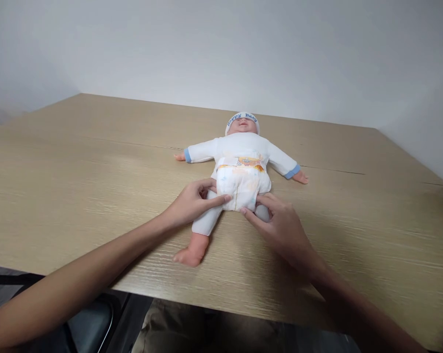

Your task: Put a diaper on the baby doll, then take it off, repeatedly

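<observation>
A baby doll [239,147] in a white suit and a white cap lies on its back on the wooden table [78,171], head away from me and arms spread. A white printed diaper [242,184] is wrapped round its hips. My left hand [194,202] rests on the doll's left-side thigh, fingers stretched toward the diaper's lower edge and touching it. My right hand [280,225] lies over the other leg, its fingertips at the diaper's bottom edge. One bare doll foot [187,256] points toward me; the other leg is hidden under my right hand.
The light wooden table runs wide to both sides, with a seam across it behind the doll. A plain white wall [221,49] stands behind it. Below the near edge I see a dark chair seat [92,318] and my lap.
</observation>
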`<state>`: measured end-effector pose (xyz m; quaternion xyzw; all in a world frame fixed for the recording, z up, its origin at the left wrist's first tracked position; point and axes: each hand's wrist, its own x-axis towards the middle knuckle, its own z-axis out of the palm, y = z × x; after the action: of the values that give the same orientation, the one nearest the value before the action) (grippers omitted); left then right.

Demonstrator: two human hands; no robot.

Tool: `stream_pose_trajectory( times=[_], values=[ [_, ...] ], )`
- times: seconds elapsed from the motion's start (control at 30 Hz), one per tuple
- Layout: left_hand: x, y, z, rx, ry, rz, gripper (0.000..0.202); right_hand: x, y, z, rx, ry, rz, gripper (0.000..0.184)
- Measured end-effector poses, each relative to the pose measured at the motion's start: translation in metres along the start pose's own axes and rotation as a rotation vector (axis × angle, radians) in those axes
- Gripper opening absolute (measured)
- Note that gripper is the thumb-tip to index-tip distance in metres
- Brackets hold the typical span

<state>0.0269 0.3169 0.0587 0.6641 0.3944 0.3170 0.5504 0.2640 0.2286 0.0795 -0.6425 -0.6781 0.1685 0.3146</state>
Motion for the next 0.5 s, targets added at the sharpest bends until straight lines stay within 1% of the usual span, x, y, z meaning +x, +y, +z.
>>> stream_pose_trajectory(
  times=[0.07,0.13,0.23,0.37,0.5],
  values=[
    [0.0022,0.0019,-0.0040,-0.060,-0.063,-0.040,0.039,0.0016,-0.0034,0.0019,0.070,0.002,0.028,0.023],
    [0.0037,0.0023,-0.0074,-0.194,-0.109,-0.073,0.044,0.0024,-0.0070,0.0026,0.180,0.004,0.077,0.026],
    [0.0043,0.0009,-0.0107,-0.351,-0.148,-0.112,0.049,0.0014,-0.0097,0.0026,0.272,-0.005,0.122,0.031],
    [0.0052,-0.0027,-0.0119,-0.395,-0.151,-0.116,0.045,-0.0004,-0.0067,0.0018,0.241,0.017,0.179,0.035],
    [0.0070,-0.0047,-0.0106,-0.382,-0.131,-0.070,0.044,0.0019,-0.0027,-0.0024,0.236,-0.027,0.199,0.037]
  ],
)
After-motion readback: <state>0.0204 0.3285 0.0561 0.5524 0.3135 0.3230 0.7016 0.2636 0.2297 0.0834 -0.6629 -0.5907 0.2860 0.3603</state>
